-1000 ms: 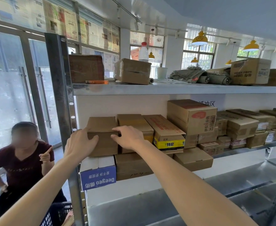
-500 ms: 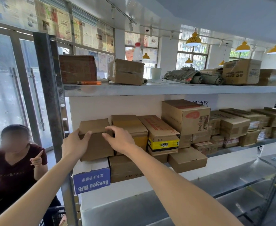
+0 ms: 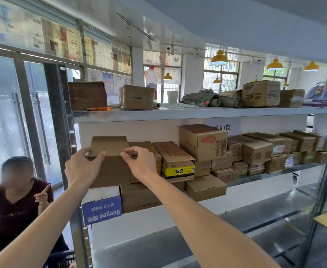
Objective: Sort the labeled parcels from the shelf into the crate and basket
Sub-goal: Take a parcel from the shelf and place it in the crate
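Note:
A plain brown cardboard parcel (image 3: 110, 171) sits at the left end of the middle shelf (image 3: 274, 172), on top of a blue and white Deegeo box (image 3: 101, 208). Its top flap is lifted and stands upright. My left hand (image 3: 81, 167) grips the parcel's left front corner, thumb over the top edge. My right hand (image 3: 139, 163) pinches the front edge of the flap at the parcel's right side. More brown parcels (image 3: 203, 141) are stacked along the shelf to the right. No label shows on the held parcel.
A dark steel upright (image 3: 59, 120) stands just left of the parcel. A person in a maroon shirt (image 3: 13, 206) crouches at lower left beside a dark basket (image 3: 62, 258). The top shelf (image 3: 178, 114) carries boxes, a bottle and rolled cloth. A bare metal shelf (image 3: 255, 219) lies below.
The parcel's top flap has come up and now stands open. My right hand went from lying flat on the top to pinching the flap's edge; my left thumb moved onto the top edge.

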A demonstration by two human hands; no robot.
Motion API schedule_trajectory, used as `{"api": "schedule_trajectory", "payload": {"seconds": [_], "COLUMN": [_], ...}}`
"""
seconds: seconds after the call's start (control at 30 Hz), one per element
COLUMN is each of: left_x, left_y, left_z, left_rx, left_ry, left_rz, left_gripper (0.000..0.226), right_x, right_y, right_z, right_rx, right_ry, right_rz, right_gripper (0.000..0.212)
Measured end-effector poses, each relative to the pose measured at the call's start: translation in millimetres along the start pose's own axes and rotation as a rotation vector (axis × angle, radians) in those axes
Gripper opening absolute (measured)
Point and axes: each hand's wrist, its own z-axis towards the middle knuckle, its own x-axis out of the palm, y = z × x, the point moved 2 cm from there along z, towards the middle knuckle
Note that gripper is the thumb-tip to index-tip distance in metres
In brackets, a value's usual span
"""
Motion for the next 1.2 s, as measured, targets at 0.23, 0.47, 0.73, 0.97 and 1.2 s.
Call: {"api": "schedule_trajectory", "payload": {"seconds": [0.23,0.47,0.73,0.97,1.2], "left_x": [-17.4,-21.0,27.3,80.6,113.3], "left_y": [-31.6,-49.6,-91.8,-149.2,-194.8], "left_z": [-49.6,-93.1,-146.9,-199.5,-236.4], "left_rx": [0.03,0.004,-0.06,-0.006,0.002], "left_ry": [0.011,0.038,0.24,0.387,0.516], "left_rz": [-0.001,-0.063,-0.329,-0.424,-0.667], "left_gripper": [0.054,0.05,0.067,0.074,0.034], "right_x": [-38.6,-85.2,-187.2,-275.9,-344.5], "right_y": [7.7,15.5,-6.4,-32.3,-44.8], "right_z": [-42.5,-81.4,-122.6,-142.8,-162.4], "right_rx": [0.023,0.071,0.17,0.204,0.136], "right_ry": [-0.053,-0.092,-0.115,-0.206,-0.246], "right_rz": [0.022,0.091,0.119,0.143,0.193], "right_gripper": [0.019,0.04,0.055,0.056,0.064]}}
